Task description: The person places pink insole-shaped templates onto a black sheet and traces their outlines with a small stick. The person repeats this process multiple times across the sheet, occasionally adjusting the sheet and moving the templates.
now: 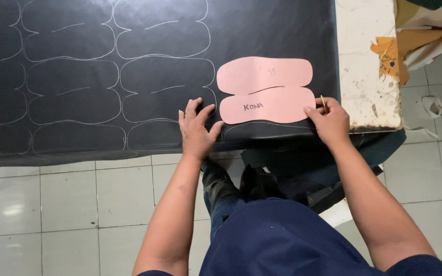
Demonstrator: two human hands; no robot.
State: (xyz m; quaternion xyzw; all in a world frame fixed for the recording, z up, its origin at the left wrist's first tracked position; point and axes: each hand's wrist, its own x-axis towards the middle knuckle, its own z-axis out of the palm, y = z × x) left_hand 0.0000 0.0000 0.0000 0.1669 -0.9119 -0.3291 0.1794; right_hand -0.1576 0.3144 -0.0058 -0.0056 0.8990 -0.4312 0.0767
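Observation:
A pink card template (265,90), shaped like two soles joined side by side, lies on a black sheet (129,30) near its right end. My left hand (196,129) rests flat on the black sheet just left of the template, fingers spread. My right hand (329,118) pinches a thin yellow marking stick (323,101) at the template's lower right edge, fingertips touching the card. Several pale outlines of the same shape (162,30) cover the sheet to the left.
The black sheet lies over a worn white table (367,61), whose bare right end shows stains. Orange and tan paper scraps (392,53) hang beyond its right edge. White floor tiles (67,204) lie below, and my dark-clothed legs reach under the table.

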